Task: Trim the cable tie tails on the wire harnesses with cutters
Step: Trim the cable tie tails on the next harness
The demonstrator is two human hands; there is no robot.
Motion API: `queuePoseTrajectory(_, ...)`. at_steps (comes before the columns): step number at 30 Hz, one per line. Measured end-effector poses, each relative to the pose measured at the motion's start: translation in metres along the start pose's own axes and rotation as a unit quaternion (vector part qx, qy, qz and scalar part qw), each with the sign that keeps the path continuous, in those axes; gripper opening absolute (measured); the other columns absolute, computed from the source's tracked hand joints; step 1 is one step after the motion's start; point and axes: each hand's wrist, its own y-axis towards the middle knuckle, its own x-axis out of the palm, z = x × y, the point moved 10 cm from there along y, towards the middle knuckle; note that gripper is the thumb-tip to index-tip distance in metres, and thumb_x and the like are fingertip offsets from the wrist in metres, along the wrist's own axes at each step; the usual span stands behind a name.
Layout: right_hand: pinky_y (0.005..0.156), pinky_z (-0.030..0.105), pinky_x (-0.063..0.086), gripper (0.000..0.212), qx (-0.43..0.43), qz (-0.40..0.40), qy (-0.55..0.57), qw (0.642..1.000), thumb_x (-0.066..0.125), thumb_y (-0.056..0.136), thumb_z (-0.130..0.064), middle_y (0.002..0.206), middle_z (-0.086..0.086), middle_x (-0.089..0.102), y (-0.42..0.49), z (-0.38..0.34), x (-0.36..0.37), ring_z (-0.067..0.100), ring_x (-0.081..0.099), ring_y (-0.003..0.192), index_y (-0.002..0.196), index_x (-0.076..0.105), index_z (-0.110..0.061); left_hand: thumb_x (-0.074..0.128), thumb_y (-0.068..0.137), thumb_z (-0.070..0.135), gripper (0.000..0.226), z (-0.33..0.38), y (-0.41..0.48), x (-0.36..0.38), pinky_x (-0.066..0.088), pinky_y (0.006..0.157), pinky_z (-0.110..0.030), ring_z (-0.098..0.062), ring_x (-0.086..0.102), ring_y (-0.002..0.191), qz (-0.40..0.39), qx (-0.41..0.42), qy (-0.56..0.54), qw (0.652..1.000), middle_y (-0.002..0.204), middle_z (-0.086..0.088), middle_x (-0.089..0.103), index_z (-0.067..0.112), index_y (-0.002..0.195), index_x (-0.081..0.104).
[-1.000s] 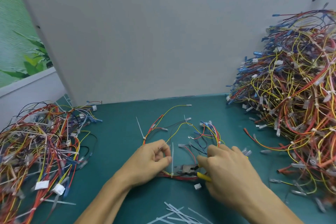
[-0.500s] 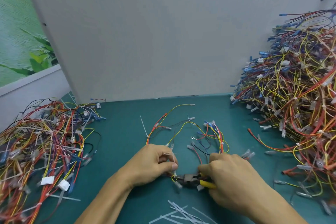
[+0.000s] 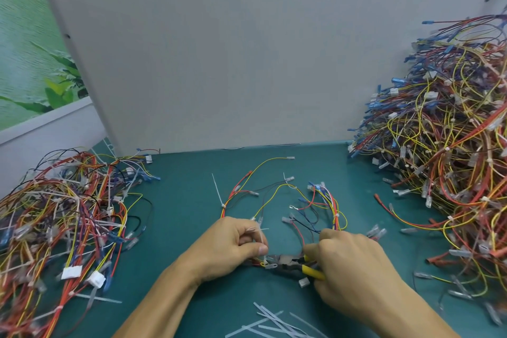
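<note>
Between the hands [image 3: 233,250] [image 3: 354,269], the cutters [image 3: 288,266]

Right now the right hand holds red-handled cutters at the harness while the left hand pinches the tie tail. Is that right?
Not quite. The head view shows the cutters have yellow handles, not red. The rest stands: the right hand holds them at the harness while the left hand pinches the tie tail.

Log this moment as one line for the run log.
step: trimming | left hand: pinches tie tail | right hand: grips cutters | cutters: nose at harness by left thumb | cut tails: on table
</note>
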Motion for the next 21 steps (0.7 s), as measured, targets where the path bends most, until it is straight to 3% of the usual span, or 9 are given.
queuePoseTrajectory(9,0.065,0.029,0.029,0.028,-0.005,-0.013,0.007,1.000,0.046,0.089,-0.038,0.105,-0.002,0.054,0.002,-0.003,0.005,0.029,0.058,0.100,0.110,0.059,-0.025,0.067,0.085,0.012,0.015,0.000,0.001,-0.001,0.044,0.065,-0.028,-0.013,0.040,0.056,0.006,-0.007,0.015,1.000,0.052,0.009,0.044,0.021,0.073,0.067)
queuePoseTrajectory(12,0.063,0.030,0.029,0.024,-0.006,-0.018,0.001,1.000,0.046,0.090,-0.036,0.097,0.000,0.050,0.002,-0.005,0.007,0.029,0.059,0.098,0.107,0.059,-0.024,0.067,0.085,0.012,0.017,0.002,0.000,-0.002,0.042,0.061,-0.024,-0.008,0.038,0.052,0.009,-0.003,0.033,0.999,0.049,0.011,0.042,0.023,0.072,0.066)
queuePoseTrajectory(16,0.063,0.030,0.031,0.020,-0.015,-0.026,-0.010,0.999,0.048,0.089,-0.031,0.103,-0.002,0.055,0.003,-0.008,0.010,0.031,0.059,0.097,0.103,0.059,-0.022,0.068,0.084,0.011,0.017,0.009,0.000,-0.003,0.034,0.054,-0.015,-0.003,0.037,0.049,0.013,0.009,0.062,0.998,0.048,0.013,0.043,0.024,0.072,0.066)
queuePoseTrajectory(21,0.064,0.032,0.033,0.018,-0.033,-0.038,-0.005,0.999,0.048,0.090,-0.031,0.103,0.000,0.055,0.004,-0.010,0.010,0.032,0.059,0.097,0.101,0.059,-0.021,0.068,0.084,0.012,0.015,0.011,-0.001,-0.003,0.031,0.053,-0.017,-0.004,0.034,0.050,0.019,0.013,0.072,0.997,0.047,0.012,0.040,0.022,0.073,0.067)
